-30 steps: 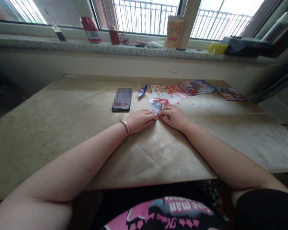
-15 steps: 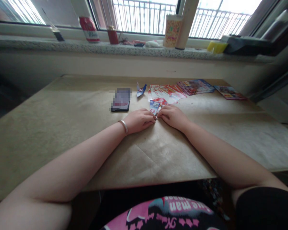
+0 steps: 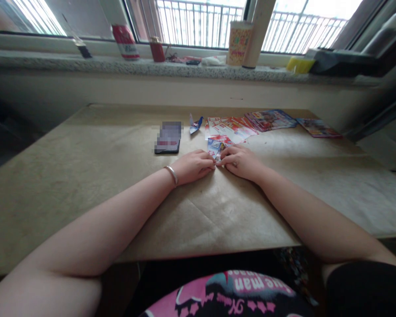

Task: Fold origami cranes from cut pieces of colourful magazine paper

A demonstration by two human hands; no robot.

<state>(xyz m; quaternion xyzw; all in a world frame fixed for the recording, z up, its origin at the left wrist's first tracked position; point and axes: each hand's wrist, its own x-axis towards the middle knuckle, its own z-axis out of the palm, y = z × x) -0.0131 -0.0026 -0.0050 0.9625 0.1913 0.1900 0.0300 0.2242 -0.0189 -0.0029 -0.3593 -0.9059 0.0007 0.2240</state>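
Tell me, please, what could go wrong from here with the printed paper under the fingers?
The left hand and right hand meet at the near end of the printed paper, so an uneven pull might crease or tear it. Pushing forward could disturb the red-and-white flyers close behind. The left hand might also bump the nearby phone.

One head-worn camera looks forward and down, over the near forearms (image 3: 132, 207), across the table (image 3: 86, 163) toward the window (image 3: 201, 24).
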